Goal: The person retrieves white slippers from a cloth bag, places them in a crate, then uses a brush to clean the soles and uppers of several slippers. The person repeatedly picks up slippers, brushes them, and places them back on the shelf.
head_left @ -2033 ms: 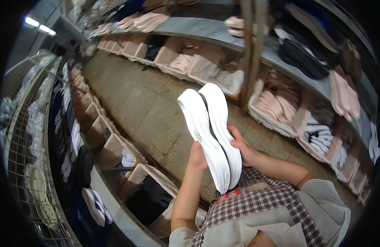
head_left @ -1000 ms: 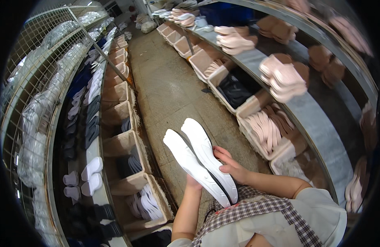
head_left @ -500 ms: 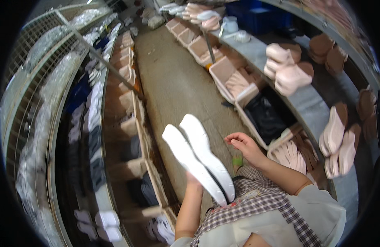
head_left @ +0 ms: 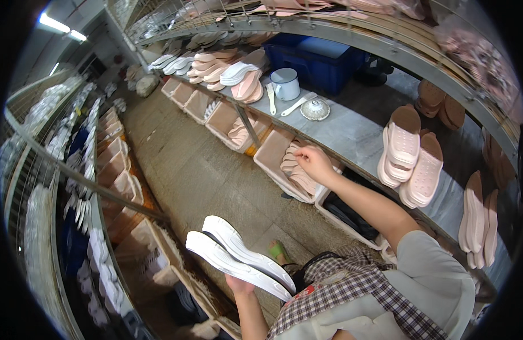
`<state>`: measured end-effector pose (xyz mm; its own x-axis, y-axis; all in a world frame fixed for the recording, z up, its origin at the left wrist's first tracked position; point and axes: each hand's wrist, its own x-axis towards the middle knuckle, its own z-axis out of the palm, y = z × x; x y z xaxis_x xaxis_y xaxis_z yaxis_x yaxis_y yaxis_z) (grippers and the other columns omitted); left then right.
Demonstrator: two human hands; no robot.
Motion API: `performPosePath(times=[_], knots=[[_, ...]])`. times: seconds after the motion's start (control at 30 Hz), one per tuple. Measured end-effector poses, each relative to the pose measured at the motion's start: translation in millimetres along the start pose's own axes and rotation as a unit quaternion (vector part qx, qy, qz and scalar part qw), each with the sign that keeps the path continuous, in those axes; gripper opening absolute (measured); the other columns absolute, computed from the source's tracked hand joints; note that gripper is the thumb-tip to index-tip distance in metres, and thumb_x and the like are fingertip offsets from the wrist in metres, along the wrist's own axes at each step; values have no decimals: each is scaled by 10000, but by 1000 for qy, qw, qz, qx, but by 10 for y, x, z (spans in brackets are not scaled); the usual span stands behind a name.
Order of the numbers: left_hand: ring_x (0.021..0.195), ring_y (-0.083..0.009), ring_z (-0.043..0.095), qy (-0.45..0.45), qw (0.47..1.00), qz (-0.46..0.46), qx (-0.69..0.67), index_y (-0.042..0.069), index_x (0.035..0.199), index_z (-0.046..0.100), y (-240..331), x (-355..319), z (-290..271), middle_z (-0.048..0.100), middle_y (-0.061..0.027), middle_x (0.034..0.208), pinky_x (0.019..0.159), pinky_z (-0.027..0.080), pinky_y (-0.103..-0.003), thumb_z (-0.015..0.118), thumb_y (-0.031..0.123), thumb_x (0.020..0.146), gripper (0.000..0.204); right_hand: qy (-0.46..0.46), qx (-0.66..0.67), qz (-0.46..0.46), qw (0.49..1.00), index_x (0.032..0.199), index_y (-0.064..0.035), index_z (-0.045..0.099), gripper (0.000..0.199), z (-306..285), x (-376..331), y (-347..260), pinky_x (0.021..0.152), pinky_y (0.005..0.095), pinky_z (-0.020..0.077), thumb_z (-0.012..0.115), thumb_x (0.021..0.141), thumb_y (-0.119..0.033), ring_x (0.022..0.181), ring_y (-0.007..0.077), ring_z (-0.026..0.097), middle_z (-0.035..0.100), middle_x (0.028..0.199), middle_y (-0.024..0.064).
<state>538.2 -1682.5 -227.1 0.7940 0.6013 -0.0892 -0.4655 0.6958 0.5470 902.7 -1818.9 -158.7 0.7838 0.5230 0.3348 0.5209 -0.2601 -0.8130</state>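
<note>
Holding two white soles [head_left: 238, 256] in left hand [head_left: 240, 285], fingers clamped underneath. Reaching right hand [head_left: 313, 162], fingers curled, onto pink insoles [head_left: 295, 170] in bin [head_left: 271, 159]; nothing lifted yet.

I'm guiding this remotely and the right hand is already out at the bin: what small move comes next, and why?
Probably close the right hand on one of the pink soles in the bin and lift it. The fingers sit right over the stack, while the left hand is busy holding two white soles.
</note>
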Motion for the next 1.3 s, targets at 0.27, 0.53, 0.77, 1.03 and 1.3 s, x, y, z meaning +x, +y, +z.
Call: performPosePath(times=[0.27,0.53,0.77,1.03,1.3], knots=[[1191,-338,480,-19,996,-83,27,17,1359,386,825,1741,-150,475,-155,1332,1003,385,-463,351,402,941,569,73,-322,79,941,920,-10,654,185,665,1955,55,738,450,502,534,796,-76,862,373,614,645,919,182],[1132,-340,522,-34,976,-212,32,41,1333,428,1146,2826,-192,517,-136,1286,953,421,-506,384,396,937,534,-41,-386,305,869,1021,8,580,235,671,2368,424,791,438,510,490,819,-68,955,357,627,642,1026,210],[1139,-331,519,-41,971,-234,11,36,1330,430,953,3353,-100,513,-139,1287,952,430,-484,380,412,935,548,33,-365,296,882,1024,75,525,310,527,2240,461,668,413,537,555,753,-74,727,317,666,649,843,239],[1149,-331,516,-83,972,-215,-40,24,1330,426,836,3536,191,514,-147,1289,962,425,-470,352,388,952,529,91,-66,381,918,1300,8,388,502,300,1861,-7,561,361,533,524,826,-86,701,276,662,631,900,192],[1094,-327,552,-59,978,-196,-35,19,1313,437,655,3619,328,540,-149,1248,926,454,-455,352,367,951,510,132,101,228,959,1303,-34,450,459,-350,1829,-266,565,276,509,419,846,-9,738,180,646,601,853,108]])
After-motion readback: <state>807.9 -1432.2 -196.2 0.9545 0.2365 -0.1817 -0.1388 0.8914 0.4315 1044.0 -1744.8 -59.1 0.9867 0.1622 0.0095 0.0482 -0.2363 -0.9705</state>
